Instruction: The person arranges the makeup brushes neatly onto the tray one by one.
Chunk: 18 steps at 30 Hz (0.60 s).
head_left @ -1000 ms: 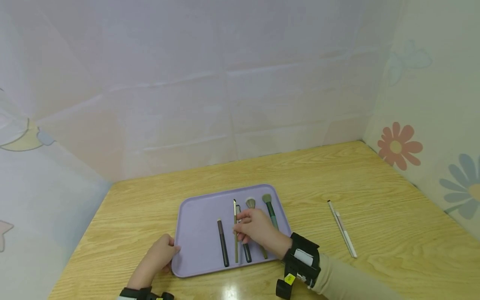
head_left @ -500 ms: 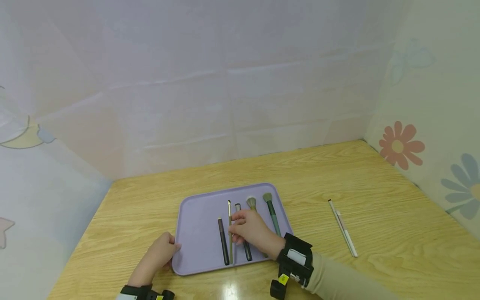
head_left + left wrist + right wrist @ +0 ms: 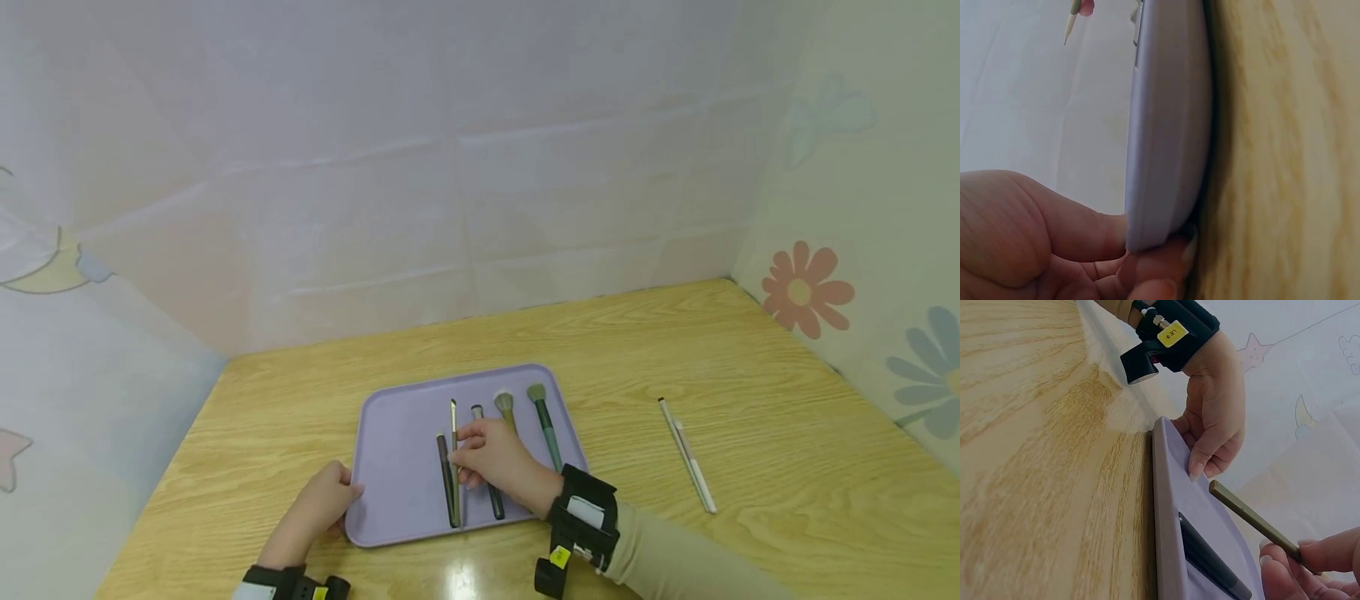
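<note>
The left hand (image 3: 318,508) clamped the tray (image 3: 397,433) rim steady while the right hand (image 3: 491,462) grip pinched the thin brush (image 3: 454,433) beside the dark brush (image 3: 446,479).

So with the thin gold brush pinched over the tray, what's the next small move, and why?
Probably lower it flat and let go. The right hand pinches the thin gold brush just right of the dark brush, its end raised off the purple tray, whose corner the left hand grips.

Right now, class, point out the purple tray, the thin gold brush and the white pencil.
purple tray (image 3: 397,433), head view, bare floor.
thin gold brush (image 3: 453,414), head view, upper shaft.
white pencil (image 3: 693,469), head view, mid-shaft.
</note>
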Each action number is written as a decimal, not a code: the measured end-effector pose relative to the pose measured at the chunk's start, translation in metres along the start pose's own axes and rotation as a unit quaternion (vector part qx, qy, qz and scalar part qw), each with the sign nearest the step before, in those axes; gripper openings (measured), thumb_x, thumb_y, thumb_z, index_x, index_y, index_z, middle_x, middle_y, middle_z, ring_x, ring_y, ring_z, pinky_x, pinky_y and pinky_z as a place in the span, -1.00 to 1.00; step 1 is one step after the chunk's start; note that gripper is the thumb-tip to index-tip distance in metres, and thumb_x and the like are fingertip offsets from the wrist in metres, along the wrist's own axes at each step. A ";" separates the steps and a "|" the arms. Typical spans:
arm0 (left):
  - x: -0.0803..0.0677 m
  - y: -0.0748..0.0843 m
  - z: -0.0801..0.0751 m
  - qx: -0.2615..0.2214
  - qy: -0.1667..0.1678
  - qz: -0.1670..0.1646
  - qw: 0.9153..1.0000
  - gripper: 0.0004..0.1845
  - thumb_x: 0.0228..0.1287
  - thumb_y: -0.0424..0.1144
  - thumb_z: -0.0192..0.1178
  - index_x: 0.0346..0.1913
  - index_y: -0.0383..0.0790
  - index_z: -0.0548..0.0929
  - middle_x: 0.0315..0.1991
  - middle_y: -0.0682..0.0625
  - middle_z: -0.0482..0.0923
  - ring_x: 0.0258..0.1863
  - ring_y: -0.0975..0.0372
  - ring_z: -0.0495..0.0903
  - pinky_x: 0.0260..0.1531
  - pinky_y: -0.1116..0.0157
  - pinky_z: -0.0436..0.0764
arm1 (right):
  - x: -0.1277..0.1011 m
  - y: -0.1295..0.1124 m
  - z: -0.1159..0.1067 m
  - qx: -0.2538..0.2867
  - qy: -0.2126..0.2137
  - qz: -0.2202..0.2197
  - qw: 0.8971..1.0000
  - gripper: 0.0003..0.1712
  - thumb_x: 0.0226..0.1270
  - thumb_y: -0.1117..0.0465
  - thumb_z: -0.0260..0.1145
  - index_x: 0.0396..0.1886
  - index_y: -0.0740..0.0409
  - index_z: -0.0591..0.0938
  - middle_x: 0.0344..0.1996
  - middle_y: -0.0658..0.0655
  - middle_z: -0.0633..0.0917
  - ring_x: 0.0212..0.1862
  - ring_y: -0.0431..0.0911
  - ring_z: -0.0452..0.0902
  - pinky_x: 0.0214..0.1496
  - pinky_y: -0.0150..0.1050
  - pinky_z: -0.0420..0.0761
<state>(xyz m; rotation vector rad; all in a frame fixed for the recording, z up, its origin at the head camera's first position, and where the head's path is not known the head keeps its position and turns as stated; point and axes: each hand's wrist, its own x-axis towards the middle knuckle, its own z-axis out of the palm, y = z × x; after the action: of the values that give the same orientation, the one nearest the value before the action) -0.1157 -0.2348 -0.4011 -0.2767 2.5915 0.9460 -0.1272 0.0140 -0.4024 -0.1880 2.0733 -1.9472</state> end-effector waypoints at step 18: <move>0.001 0.000 0.000 0.002 -0.004 -0.007 1.000 -0.83 0.37 -0.38 0.06 -0.19 -0.51 0.42 -0.44 -0.16 0.44 -0.54 0.12 0.49 -0.56 0.26 0.54 | 0.001 0.000 0.014 -0.018 -0.001 -0.003 1.000 -0.69 0.19 0.51 0.31 -0.07 0.52 0.53 -0.57 0.09 0.65 -0.65 -0.24 0.52 -0.58 -0.31 0.59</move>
<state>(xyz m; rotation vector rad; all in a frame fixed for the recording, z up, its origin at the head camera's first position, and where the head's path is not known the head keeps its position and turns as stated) -0.1164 -0.2346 -0.4011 -0.2883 2.5805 0.9362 -0.1242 0.0007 -0.4027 -0.2033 2.1102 -1.9141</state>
